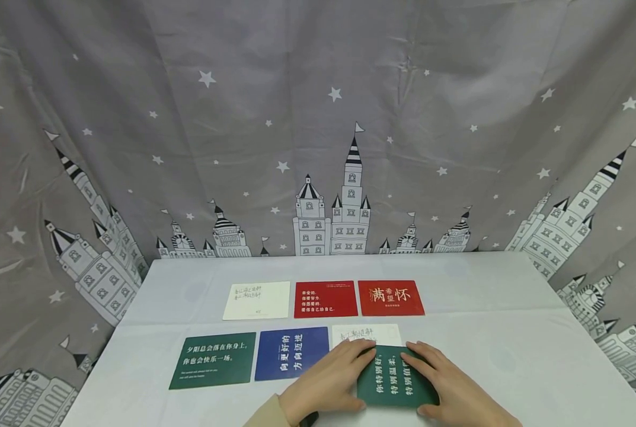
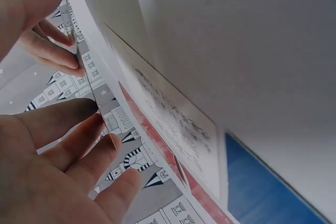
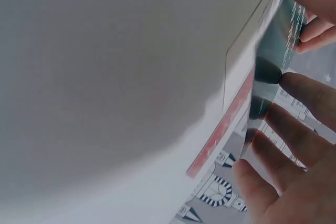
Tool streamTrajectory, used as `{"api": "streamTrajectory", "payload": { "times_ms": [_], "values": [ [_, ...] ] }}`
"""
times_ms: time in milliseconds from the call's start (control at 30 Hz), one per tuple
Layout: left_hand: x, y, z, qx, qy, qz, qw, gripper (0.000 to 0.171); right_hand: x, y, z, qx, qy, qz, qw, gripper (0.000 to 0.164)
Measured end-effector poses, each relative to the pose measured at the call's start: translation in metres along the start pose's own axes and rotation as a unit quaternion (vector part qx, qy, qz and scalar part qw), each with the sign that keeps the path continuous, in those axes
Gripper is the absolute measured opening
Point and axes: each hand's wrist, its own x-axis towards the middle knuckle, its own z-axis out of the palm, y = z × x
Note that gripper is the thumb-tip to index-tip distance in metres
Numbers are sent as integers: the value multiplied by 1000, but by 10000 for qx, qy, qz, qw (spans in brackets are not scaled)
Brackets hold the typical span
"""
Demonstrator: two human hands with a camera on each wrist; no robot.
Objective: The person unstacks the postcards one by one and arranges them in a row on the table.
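Observation:
A green card (image 1: pixel 392 388) with white lettering lies between my two hands near the front of the table, printed face up. My left hand (image 1: pixel 332 375) grips its left side, thumb at the near edge and fingers toward the far edge. On the other side my right hand (image 1: pixel 453 384) holds it, fingertips touching its surface. The wrist views show the card thin and almost edge-on, raised off the tabletop. Just behind it is a white card (image 1: pixel 371 332) with handwriting, partly covered by the green card and left fingers.
To the left lie a blue card (image 1: pixel 280 362) and another green card (image 1: pixel 216 359). The back row has a white handwritten card (image 1: pixel 256 300) and two red cards, one left (image 1: pixel 334 296), one right (image 1: pixel 400 308). A grey castle-print curtain (image 1: pixel 403 107) hangs behind the white table (image 1: pixel 515 344).

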Motion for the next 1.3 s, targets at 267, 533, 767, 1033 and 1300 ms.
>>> {"api": "streamTrajectory", "payload": {
  "times_ms": [267, 533, 767, 1033, 1300],
  "values": [
    [19, 2, 1, -126, -177, -92, 9997, 81, -2, 13, -7, -316, 358, -136, 9988, 82],
    [37, 3, 3, -88, -327, -132, 9993, 80, -4, 26, -10, -355, 613, -170, 9973, 82],
    [49, 3, 3, -97, -465, -210, 9986, 79, -3, 32, -15, -202, 547, 105, 9982, 83],
    [60, 2, 6, 21, -545, -237, 9982, 80, 0, 41, -19, -5, 503, 272, 9984, 84],
    [68, 4, 10, 187, -480, -197, 9985, 80, 0, 49, -20, 136, 461, 399, 9980, 84]
  ]
}}
